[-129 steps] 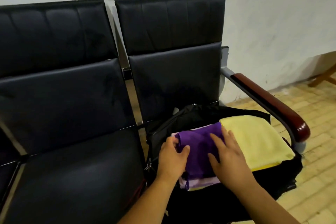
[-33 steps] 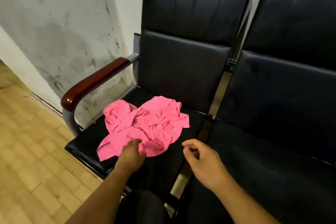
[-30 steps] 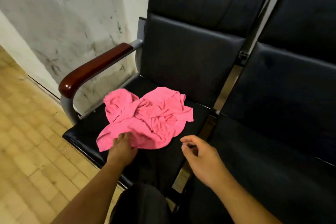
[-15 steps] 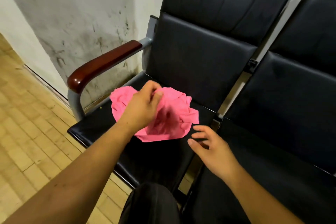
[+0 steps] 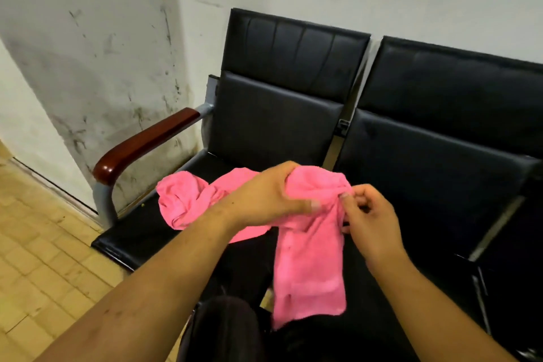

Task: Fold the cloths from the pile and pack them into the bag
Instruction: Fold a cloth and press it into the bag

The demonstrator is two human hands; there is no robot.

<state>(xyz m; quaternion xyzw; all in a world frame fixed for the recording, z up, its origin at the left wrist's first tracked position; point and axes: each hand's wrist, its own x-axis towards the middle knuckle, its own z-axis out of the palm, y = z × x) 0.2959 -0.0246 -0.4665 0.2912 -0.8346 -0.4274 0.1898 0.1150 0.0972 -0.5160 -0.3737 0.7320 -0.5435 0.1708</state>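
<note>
So the left hand [image 5: 264,195] bunches the cloth [image 5: 310,261], right hand [image 5: 371,216] pinches its edge; dangling end could hit the floor [image 5: 44,258] if either slips.

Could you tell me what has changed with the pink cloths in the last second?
The left hand, earlier resting on the pile's near edge, has closed its grip on a pink cloth and lifted it rightward; the right hand, idle before, now pinches its top. The remaining pile stays on the seat.
</note>
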